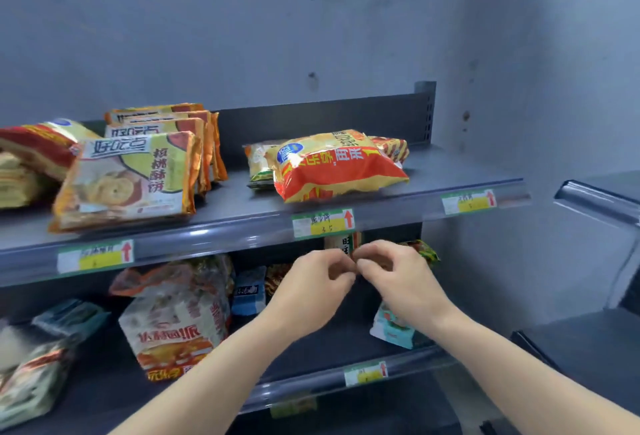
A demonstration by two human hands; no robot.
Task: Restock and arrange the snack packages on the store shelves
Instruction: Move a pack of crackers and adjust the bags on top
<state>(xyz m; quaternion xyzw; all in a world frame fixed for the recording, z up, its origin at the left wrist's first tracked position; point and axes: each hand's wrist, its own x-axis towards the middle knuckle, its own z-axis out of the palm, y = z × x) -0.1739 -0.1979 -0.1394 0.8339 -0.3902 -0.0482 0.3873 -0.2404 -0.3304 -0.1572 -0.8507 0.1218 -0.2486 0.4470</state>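
The left hand (311, 278) and right hand (394, 271) meet, fingers curled. Whether they pinch the pack (341, 242) just behind, I cannot tell.

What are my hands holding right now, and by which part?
Cannot be told: left hand and right hand curl fingertip to fingertip before an upright package; any pinch is hidden.

occluded: I can't tell if left hand (313, 278) and right hand (393, 273) pinch anything | tall pack (341, 241) behind them mostly covered | blur: price tag (322, 225) print unreadable | cropped: left-edge packs (14, 178)
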